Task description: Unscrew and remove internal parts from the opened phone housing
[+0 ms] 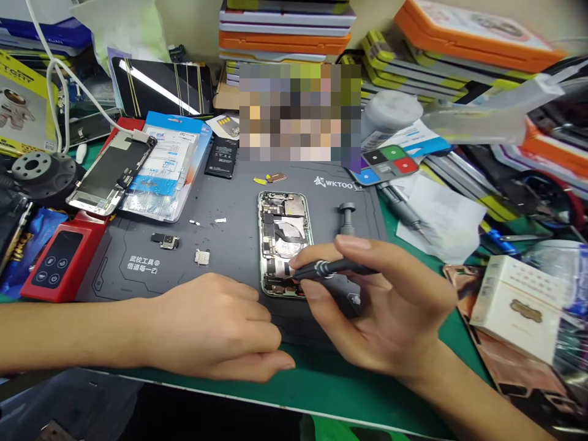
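Note:
An opened phone (285, 239) with bare inner parts lies on the grey work mat (229, 208). My right hand (381, 306) pinches a dark screwdriver (328, 268) with silver rings, its front end over the lower part of the phone. The right fingertips are close above the phone's lower right edge. My left hand (215, 327) is a loose fist at the mat's front edge, left of the phone; its palm side is hidden. A small metal bracket (202, 256), a dark camera-like module (166, 241) and tiny pieces (221, 220) lie beyond it.
At the left are a removed phone screen (113, 171), a blue-white packet (160, 177) and a red device (65, 257). A phone battery (221, 157) lies at the back. To the right are a grey tool (348, 217), another screwdriver (404, 208) and a white box (519, 306). Stacked boxes (285, 43) stand behind.

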### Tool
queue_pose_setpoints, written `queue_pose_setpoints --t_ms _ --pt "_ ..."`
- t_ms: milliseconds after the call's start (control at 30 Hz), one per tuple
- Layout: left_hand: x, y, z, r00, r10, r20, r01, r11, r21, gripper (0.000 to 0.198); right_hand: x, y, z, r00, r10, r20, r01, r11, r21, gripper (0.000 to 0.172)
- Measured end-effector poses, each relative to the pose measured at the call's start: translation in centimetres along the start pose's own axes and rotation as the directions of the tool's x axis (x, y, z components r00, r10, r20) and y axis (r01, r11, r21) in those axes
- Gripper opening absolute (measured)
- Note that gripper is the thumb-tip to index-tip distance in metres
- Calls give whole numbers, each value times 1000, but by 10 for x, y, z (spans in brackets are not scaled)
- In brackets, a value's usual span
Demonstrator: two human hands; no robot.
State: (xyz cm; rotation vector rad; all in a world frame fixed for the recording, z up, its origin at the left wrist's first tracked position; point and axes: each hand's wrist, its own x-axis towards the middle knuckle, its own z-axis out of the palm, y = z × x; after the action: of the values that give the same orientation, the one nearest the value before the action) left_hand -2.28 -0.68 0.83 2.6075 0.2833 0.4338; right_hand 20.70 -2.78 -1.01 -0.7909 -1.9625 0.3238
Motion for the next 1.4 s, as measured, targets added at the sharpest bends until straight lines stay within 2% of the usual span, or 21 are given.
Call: queue_pose_setpoints --t_ms 167,333,633,1400 --pt "0 0 -1 1000 4 4 -4 1000 -2 39 4 0 -6 996 -58 73 60 998 -24 71" --pt "2 0 -2 1000 3 9 -3 1000 -4 42 8 -1 -8 994 -83 69 86 996 -37 78" --pt "2 0 -3 1000 12 9 -11 1000 -22 42 10 -2 -8 990 -129 52 134 985 -106 76" --pt "1 0 -3 1000 0 2 0 1000 -13 39 8 -1 -6 997 -71 33 74 989 -125 71"
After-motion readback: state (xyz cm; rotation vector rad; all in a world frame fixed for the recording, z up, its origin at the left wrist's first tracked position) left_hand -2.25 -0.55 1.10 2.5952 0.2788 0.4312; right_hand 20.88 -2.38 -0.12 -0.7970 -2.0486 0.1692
